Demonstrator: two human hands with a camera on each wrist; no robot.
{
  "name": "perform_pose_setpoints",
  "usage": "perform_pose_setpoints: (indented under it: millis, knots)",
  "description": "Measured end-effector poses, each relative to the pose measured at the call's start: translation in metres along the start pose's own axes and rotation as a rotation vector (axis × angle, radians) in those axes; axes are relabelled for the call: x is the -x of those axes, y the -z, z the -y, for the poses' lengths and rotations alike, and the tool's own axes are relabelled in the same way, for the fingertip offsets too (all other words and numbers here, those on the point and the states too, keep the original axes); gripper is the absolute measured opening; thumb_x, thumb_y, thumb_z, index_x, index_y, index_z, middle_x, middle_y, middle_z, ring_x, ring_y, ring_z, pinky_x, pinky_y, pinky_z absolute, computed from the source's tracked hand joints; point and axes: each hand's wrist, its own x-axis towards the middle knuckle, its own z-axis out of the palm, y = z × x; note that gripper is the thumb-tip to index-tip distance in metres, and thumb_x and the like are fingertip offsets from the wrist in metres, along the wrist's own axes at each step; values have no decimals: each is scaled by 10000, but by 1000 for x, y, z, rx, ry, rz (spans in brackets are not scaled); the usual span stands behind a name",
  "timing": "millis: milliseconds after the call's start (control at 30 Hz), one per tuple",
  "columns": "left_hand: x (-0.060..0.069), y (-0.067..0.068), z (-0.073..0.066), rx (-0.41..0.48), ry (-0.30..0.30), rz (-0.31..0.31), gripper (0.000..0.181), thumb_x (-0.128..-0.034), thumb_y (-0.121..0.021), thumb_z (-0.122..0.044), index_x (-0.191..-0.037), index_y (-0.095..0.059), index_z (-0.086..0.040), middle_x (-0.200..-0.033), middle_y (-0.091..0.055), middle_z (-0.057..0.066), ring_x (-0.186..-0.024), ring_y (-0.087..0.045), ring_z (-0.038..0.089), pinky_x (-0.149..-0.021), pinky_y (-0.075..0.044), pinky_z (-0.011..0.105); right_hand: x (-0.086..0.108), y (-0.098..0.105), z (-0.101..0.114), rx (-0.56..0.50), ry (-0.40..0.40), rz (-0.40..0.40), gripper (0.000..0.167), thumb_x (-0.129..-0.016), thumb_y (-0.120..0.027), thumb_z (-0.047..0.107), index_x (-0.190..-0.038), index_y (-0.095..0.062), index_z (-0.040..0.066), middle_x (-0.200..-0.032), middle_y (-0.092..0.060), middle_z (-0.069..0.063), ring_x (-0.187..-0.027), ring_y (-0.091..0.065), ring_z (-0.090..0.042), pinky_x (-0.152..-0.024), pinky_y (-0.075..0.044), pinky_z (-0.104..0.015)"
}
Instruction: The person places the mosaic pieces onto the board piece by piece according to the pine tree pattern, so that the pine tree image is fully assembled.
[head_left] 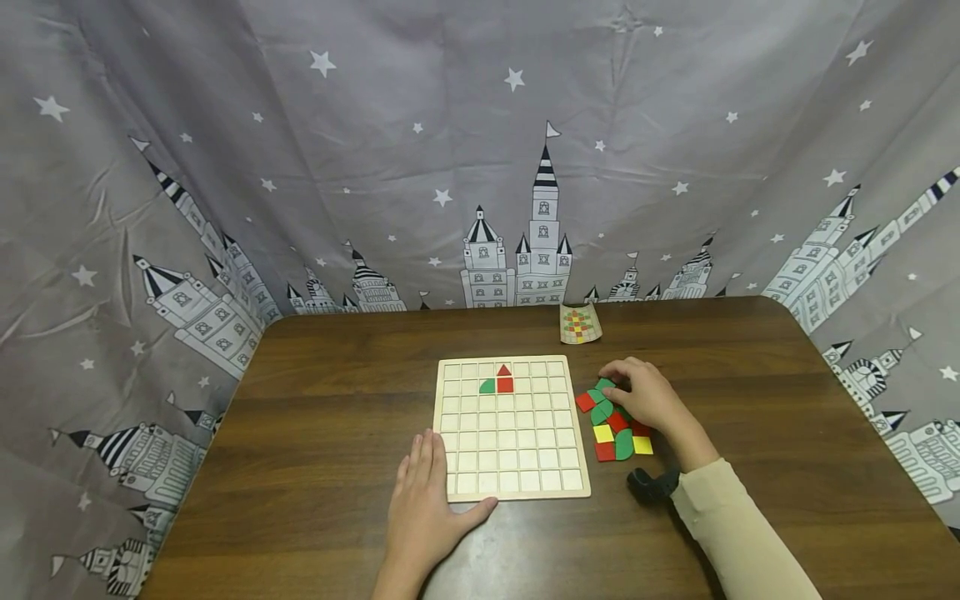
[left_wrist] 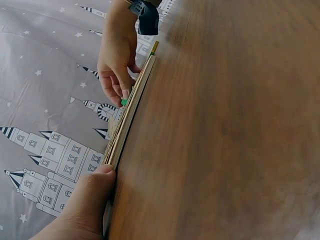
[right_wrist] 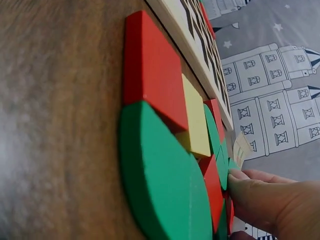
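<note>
A pale wooden grid board [head_left: 507, 497] lies on the table, bearing a red triangle [head_left: 504, 370], a red square [head_left: 505, 385] and a green rounded piece [head_left: 488, 387]. My left hand [head_left: 426, 508] rests with straight fingers on its left edge, thumb spread at the lower corner; the left wrist view shows the thumb [left_wrist: 90, 192] against the board's edge [left_wrist: 131, 112]. Right of the board, my right hand [head_left: 652, 400] pinches a green piece [left_wrist: 124, 101] at the far end of the pile. A red square [right_wrist: 157, 70] and a yellow one [right_wrist: 196, 120] lie nearer the wrist camera.
A small pattern card [head_left: 580, 325] lies at the table's back edge, beyond the board. Behind the brown table [head_left: 322, 417] hangs a grey curtain [head_left: 375, 100] with castles and stars. A black band [head_left: 651, 486] is on my right wrist.
</note>
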Motion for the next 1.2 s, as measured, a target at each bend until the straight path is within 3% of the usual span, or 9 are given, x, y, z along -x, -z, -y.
perform_pose_setpoints:
  millis: [200, 433, 667, 900, 1100, 1200]
  knots:
    - [0, 1, 0, 0, -4, -5, 1243, -705, -638, -817, -1548, -265, 18, -1635, -253, 162, -1534, -208, 319, -1219, -240, 505, -1, -1, -2, -36, 30, -14, 252, -907, -711, 123, -1155, -689, 86, -1010, -660, -83, -934, -573, -249, -860, -502, -441]
    - [0, 2, -1, 0, -2, -1, 1243, -707, -633, -819, -1550, -262, 16, -1633, -257, 162, -1534, -207, 318, -1222, -235, 500, -1, -1, -3, -64, 38, -15, 231, -901, -713, 93, -1132, -692, 91, -890, -616, -32, -815, -509, -194, -725, -423, -322]
    - [0, 2, -1, -5, 0, 2, 1243, -709, -626, -824, -1551, -260, 14, -1637, -250, 157, -1536, -204, 314, -1224, -234, 496, 0, -2, -2, -44, 1, -17, 221, -934, -685, 160, -1154, -686, 146, -920, -608, -19, -909, -469, -241, -782, -310, -374]
    - [1, 1, -1, -1, -7, -4, 1241, -708, -631, -821, -1547, -267, 18, -1635, -250, 167, -1533, -211, 321, -1220, -240, 503, 0, -5, 0, -49, 25, -51, 213, -975, -619, 146, -1184, -661, 153, -997, -678, -37, -972, -574, -278, -856, -311, -473]
    - [1, 1, 0, 2, -3, 4, 1243, -711, -629, -821, -1550, -258, 17, -1637, -243, 168, -1536, -199, 318, -1224, -229, 501, -4, -9, 6, -75, 55, -59, 216, -978, -616, 147, -1191, -648, 152, -927, -641, -10, -895, -566, -231, -832, -273, -428]
    - [1, 1, 0, 4, -2, 1, 1245, -710, -631, -819, -1553, -251, 16, -1636, -247, 168, -1536, -199, 319, -1225, -227, 500, -7, -12, 14, -90, 82, -47, 220, -975, -622, 146, -1192, -654, 160, -974, -667, -10, -940, -556, -245, -847, -274, -435]
